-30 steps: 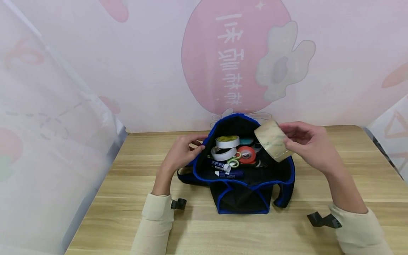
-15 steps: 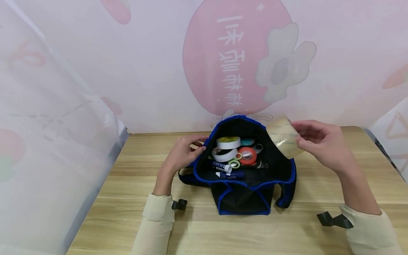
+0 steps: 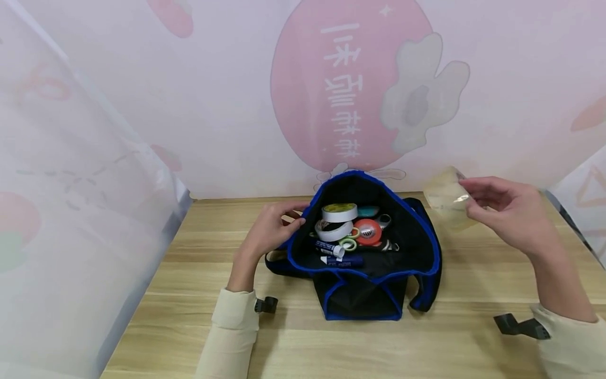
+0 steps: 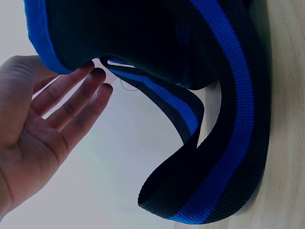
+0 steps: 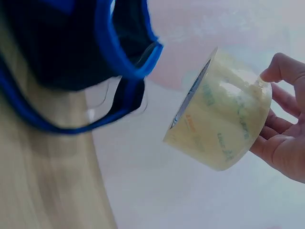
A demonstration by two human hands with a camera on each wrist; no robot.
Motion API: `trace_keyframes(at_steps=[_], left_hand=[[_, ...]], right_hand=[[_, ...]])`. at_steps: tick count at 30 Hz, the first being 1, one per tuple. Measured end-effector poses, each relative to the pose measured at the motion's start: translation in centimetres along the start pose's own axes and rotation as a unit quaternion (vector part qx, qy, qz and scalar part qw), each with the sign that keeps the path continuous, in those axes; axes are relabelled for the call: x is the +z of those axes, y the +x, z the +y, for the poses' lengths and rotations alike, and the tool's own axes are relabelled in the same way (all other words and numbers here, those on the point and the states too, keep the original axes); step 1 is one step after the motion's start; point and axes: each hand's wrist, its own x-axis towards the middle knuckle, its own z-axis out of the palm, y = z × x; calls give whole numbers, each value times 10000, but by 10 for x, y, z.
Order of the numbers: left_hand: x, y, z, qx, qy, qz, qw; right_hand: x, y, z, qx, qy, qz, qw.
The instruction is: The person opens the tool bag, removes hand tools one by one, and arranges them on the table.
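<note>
In the head view, the left hand [image 3: 270,226] pinches the near-left rim of the black tote bag [image 3: 362,299], whose mouth gapes towards the camera; inside lie white tape rolls [image 3: 340,212], a red tape roll [image 3: 367,231] and a glue stick [image 3: 328,247]. The right hand [image 3: 513,213] grips the clear packing tape roll [image 3: 447,202] beyond the bag's right side

In the left wrist view, the fingers reach nearly straight to the blue-edged rim, beside the looped webbing strap [image 4: 238,109]

In the right wrist view, thumb and fingers pinch one edge of the tilted roll, apart from the bag, its hollow side facing bagwards

The step in hand seems to be carrying the roll beside the steadied bag; the next move likely calls for a firm pinch and clearance from the rim
</note>
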Motion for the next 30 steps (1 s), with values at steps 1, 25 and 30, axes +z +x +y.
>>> trace_keyframes(at_steps=[1, 25, 30], left_hand=[[0, 0, 0, -7, -2, 7, 10000], [0, -1, 0, 85, 44, -3, 10000], [-1, 0, 2, 89, 36, 3, 10000]], right_hand=[[-1, 0, 2, 101, -141, -10, 9998], [-11, 12, 99, 283, -1743, -417, 9834], [-8, 14, 107, -11, -1896, -627, 9799]])
